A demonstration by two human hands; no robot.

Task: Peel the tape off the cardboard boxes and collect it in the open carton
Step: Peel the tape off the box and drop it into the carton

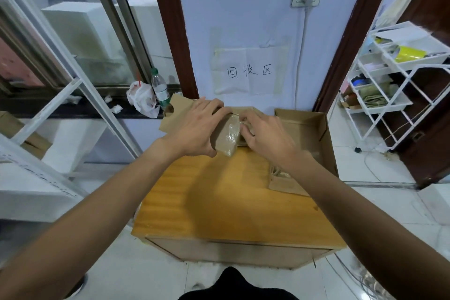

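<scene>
The person works at a small wooden bench (231, 192) set against the wall. The left hand (198, 129) clasps a folded cardboard box (225, 140) at the far edge of the bench, fingers curled over its top and thumb pressed on its near face. The right hand (264, 135) sits just beside it at 3 o'clock, fingertips pinched on the clear tape (235, 125) that covers the box face.

The open carton (314, 129) stands at 3 o'clock of the box, touching the bench, with its flaps up; the right forearm covers much of its interior.

Handling notes:
- The box appears light and moderately stiff. It likely flexes if squeezed mid-panel, so the bracing hold belongs at the folded edges.
- The tape is thin, glossy and probably clings to skin. It may tear into slivers or strip the paper surface if pulled sharply.
- The best purchase is a lifted end or corner of the strip, pinched between thumb and forefinger.
- A low, steady pull along the strip probably keeps it whole.
</scene>
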